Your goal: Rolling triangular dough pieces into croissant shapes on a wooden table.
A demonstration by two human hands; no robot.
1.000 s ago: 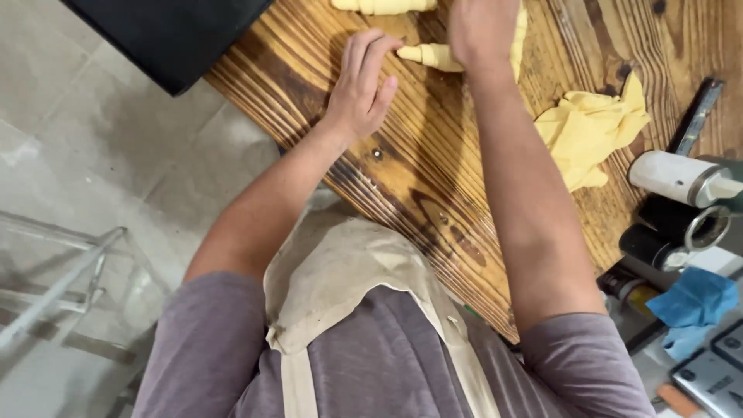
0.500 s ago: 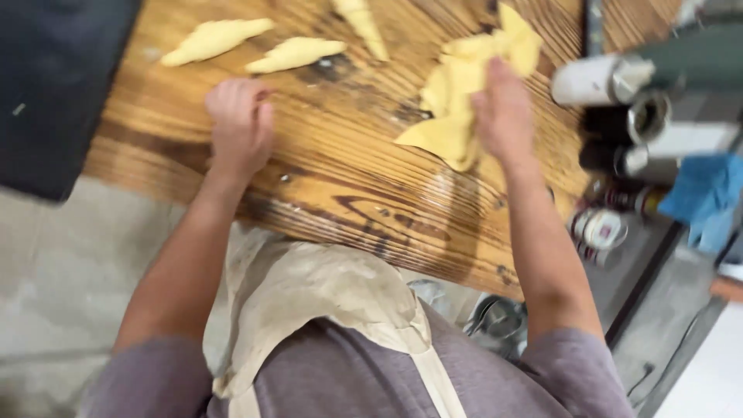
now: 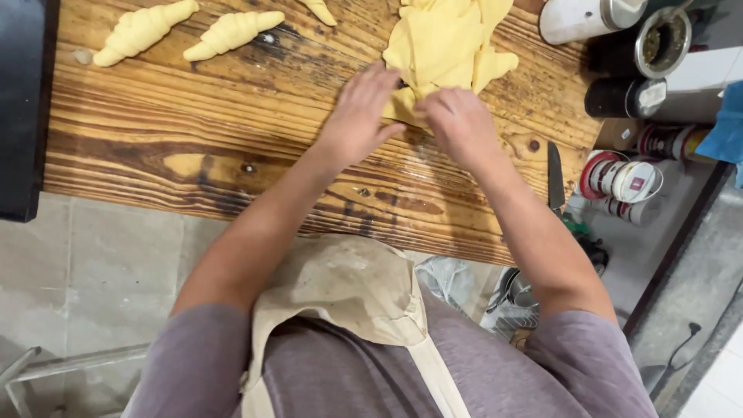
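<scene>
i see both hands at the near edge of the pile of pale yellow cut dough pieces, which lies on the far right part of the dark-grained wooden bench; the left hand lies palm down with fingers extended, fingertips touching the lower left corner of the dough; it is not closed on anything that i can see; the right hand sits just beside it, fingers curled down onto the same corner of dough; i cannot tell whether it pinches the dough or only presses it; the two hands are almost touching each other.

two rolled raw crescent-shaped dough pieces lie side by side at the far left of the bench, well apart from the hands; the tip of a third rolled piece shows at the top edge; a black-handled knife lies near the right edge of the bench, just beside the right forearm; a white cylindrical container and dark round tins stand beyond the dough at the right; a dark flat tray borders the bench on the left; i see a beige apron over a purple-grey shirt in the foreground.
</scene>
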